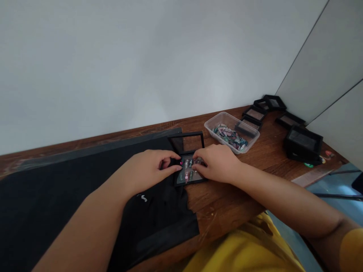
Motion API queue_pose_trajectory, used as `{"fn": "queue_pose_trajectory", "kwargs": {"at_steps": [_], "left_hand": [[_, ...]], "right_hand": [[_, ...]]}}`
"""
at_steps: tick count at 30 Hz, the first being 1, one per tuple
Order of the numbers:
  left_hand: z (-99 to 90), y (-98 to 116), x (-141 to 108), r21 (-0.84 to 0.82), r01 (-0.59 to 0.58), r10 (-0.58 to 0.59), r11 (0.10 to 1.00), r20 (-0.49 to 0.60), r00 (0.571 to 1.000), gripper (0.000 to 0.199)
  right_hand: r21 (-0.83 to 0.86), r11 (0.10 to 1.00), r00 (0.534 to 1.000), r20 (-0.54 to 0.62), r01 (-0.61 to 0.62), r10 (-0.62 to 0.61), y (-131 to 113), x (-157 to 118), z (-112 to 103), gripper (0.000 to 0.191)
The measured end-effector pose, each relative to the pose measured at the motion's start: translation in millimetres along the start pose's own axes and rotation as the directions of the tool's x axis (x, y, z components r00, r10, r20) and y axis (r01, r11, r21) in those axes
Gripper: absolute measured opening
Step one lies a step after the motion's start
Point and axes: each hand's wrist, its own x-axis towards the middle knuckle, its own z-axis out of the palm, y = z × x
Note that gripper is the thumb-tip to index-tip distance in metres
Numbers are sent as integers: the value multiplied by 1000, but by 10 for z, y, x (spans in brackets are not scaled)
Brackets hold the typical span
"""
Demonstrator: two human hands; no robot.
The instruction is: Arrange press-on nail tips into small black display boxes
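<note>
A small black display case (193,182) lies near the front of the table, its windowed lid (193,143) raised at the back. Inside are several small decorated pieces that look like press-on nails (186,176), in pink, green and silver. My left hand (147,170) reaches in from the left, thumb and forefinger closed around a bright pink nail (180,163) at the case's left side. Over the right half, my right hand (219,162) has its fingers bent together. Whatever its fingertips grip is hidden.
A clear plastic tub (249,145) of loose nails stands behind my right hand. Several black cases (255,112) lie at the back right, with a stack (303,143) nearer. A black sheet (70,181) covers the left side, bearing a small white scrap (144,198). A wall (141,68) rises behind.
</note>
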Motion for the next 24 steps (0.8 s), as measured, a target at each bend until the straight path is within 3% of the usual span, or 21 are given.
{"fn": "queue_pose_trajectory", "kwargs": {"at_steps": [14,24], "left_hand": [[15,32,-10,4,-6,6,1000,-7,1000,41],[33,27,1,0,-7,7,1000,-26,1000,40]], "right_hand": [[25,999,1000,-10,22,-22,-11,15,0,26],[46,999,1000,4,2,-2,-14,8,10,30]]}}
